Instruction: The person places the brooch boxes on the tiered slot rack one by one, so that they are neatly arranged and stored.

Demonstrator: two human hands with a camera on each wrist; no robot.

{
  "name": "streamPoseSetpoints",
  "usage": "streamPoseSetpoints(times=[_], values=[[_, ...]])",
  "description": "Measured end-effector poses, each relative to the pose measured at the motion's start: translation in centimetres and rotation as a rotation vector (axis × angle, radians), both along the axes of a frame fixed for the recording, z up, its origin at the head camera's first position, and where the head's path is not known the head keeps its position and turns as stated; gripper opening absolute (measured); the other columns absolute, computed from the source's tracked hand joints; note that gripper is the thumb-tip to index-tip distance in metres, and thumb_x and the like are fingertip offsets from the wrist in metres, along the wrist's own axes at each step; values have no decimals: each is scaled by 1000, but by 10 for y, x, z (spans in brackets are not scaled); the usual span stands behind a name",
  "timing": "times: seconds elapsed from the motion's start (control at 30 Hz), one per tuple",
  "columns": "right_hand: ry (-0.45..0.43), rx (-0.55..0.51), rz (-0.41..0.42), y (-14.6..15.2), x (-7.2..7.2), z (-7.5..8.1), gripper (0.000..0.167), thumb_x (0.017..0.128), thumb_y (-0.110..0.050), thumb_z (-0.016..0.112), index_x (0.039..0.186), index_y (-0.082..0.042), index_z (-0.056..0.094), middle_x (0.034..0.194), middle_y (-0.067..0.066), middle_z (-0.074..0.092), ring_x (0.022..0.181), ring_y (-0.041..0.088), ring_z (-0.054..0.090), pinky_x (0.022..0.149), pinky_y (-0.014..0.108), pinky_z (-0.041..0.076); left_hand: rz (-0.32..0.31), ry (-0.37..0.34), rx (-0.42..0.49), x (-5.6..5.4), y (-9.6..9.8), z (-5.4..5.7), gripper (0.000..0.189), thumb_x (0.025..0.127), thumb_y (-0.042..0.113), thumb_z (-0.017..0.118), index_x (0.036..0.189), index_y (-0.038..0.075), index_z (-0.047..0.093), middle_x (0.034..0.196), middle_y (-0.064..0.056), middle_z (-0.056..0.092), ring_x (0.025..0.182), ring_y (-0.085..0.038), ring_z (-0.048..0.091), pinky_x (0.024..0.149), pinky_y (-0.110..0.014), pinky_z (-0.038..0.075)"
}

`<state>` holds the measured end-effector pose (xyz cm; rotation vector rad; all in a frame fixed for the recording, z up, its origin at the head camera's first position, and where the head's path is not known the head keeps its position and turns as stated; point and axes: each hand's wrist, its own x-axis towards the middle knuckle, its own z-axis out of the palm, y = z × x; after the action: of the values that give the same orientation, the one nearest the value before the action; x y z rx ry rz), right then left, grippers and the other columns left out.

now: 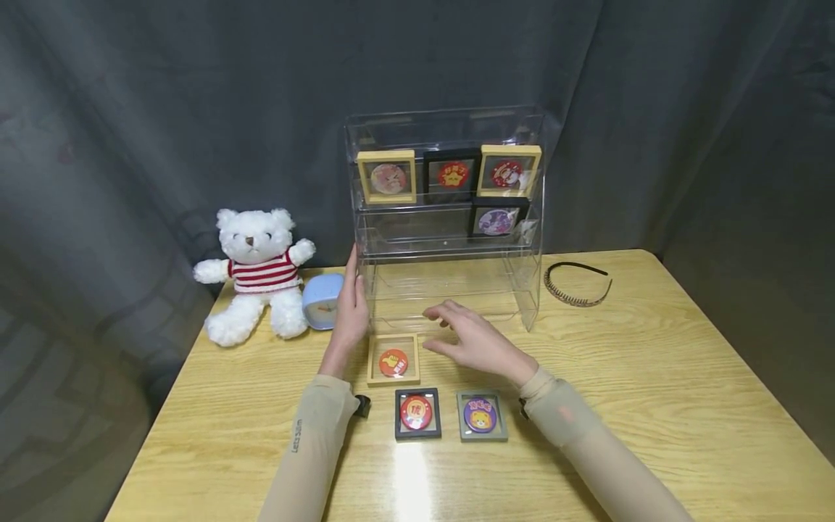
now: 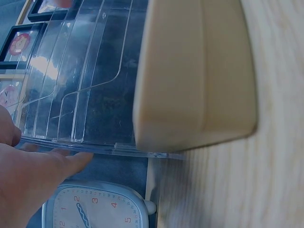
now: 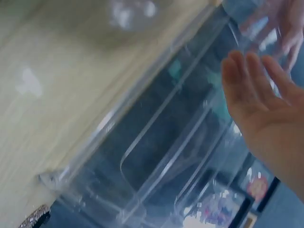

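Observation:
A clear tiered display stand (image 1: 417, 228) stands on the table. My left hand (image 1: 352, 319) rests along its left side, fingers extended; in the left wrist view the fingertips (image 2: 78, 161) lie against the panel's edge. My right hand (image 1: 479, 344) hovers before the lowest tier, fingers slightly bent, holding nothing. Between the hands lies a light wooden frame (image 1: 373, 359) with a red thumbs-up badge (image 1: 393, 362). Nearer me lie a black frame (image 1: 417, 436) with a red badge and a grey frame (image 1: 483, 437) with a purple bear badge.
Upper tiers hold framed badges, including a wooden frame (image 1: 387, 156) at left and a black one (image 1: 499, 204) lower right. Left of the stand are a blue alarm clock (image 1: 320, 290) and a white teddy bear (image 1: 251, 235). A headband (image 1: 574, 299) lies to the right.

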<state>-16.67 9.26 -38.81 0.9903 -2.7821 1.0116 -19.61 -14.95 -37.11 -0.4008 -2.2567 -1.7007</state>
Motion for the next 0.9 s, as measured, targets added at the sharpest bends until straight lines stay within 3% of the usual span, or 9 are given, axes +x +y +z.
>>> streamPoseSetpoints(times=[0.17,0.3,0.4,0.67,0.8,0.9], values=[[-91,172,85,-8,1,-8,72,100,-35,78,152,7,51,151,31,53,140,47,52,118,58,43,2,-5,-6,2,0,-1,55,115,-1,25,170,-3,15,176,-22,15,161,-39,15,132,-50,14],[-143,261,124,-12,2,-13,81,99,-38,78,155,11,46,158,39,40,150,53,37,123,61,32,-1,5,-11,2,0,0,55,115,-2,26,169,-5,15,176,-22,15,161,-40,16,132,-50,15],[-155,293,141,-14,1,-16,83,98,-38,79,155,11,45,158,39,40,149,52,39,123,59,33,-3,17,-16,0,0,-1,55,115,-2,26,169,-6,16,175,-23,16,161,-40,16,132,-50,15],[-101,338,144,-20,-2,-22,87,94,-41,83,153,12,48,153,36,48,142,48,49,121,55,40,22,23,-31,-27,-7,-36,56,117,2,24,172,3,13,177,-16,13,162,-36,15,132,-50,14],[-55,346,136,-23,-1,-23,86,92,-41,85,150,11,50,146,33,54,136,46,55,118,54,44,21,33,-31,-29,-10,-39,57,117,6,26,173,8,14,178,-12,15,162,-32,17,132,-48,16],[-50,349,127,-24,-1,-23,87,92,-42,85,150,12,49,148,35,53,140,48,52,121,55,40,16,34,-29,-28,-10,-39,57,118,8,27,173,10,15,178,-10,16,162,-30,17,132,-46,16]])
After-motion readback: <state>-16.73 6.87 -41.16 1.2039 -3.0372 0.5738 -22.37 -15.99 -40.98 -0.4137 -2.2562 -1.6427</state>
